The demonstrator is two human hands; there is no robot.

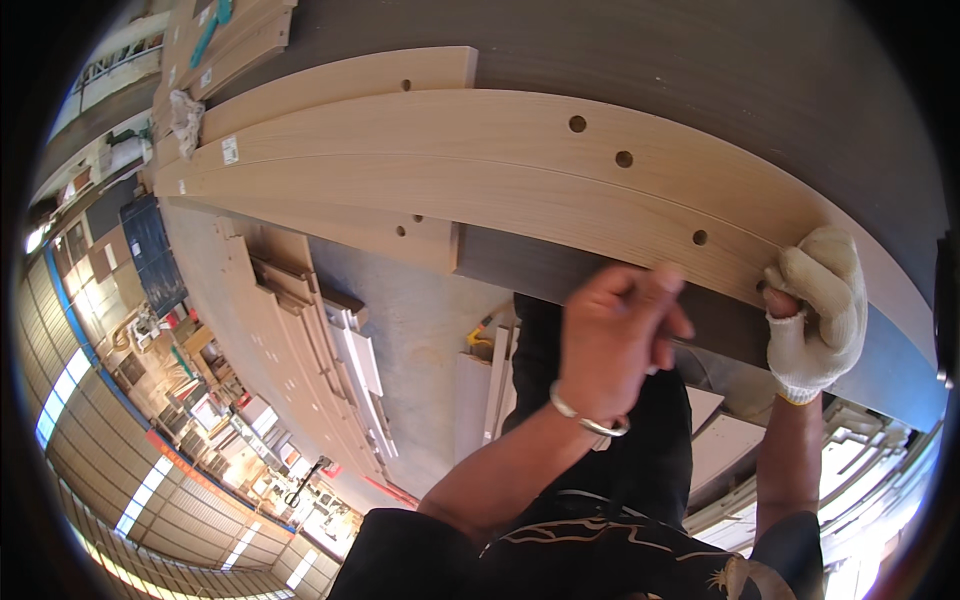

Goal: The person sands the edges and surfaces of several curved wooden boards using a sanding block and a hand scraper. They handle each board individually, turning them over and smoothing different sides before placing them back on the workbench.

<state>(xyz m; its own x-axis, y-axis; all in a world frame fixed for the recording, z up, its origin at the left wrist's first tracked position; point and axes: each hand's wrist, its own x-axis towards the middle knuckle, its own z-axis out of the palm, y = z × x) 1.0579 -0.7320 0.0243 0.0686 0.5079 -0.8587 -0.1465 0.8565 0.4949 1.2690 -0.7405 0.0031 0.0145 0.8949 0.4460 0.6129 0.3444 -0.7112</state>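
Two long light-wood boards [400, 125] lie side by side across a dark bench top [680, 55], a thin seam between them. Round dark holes [624, 159] are drilled in the boards towards the right. My left hand [620, 330], bare and with a metal bracelet [590, 418] at the wrist, hovers in front of the near edge. Its fingers are curled together and slightly blurred; whatever they hold is hidden. My right hand [822, 300], in a white knit glove with a bare fingertip showing, is closed at the boards' right part. What lies inside it cannot be made out.
Shorter boards [425, 240] stick out beneath the long pair. A crumpled white cloth [186, 122] and a teal-handled tool [208, 35] lie at the far left. Below, stacked wood strips [300, 330] and a yellow-headed tool [482, 335] are near the floor.
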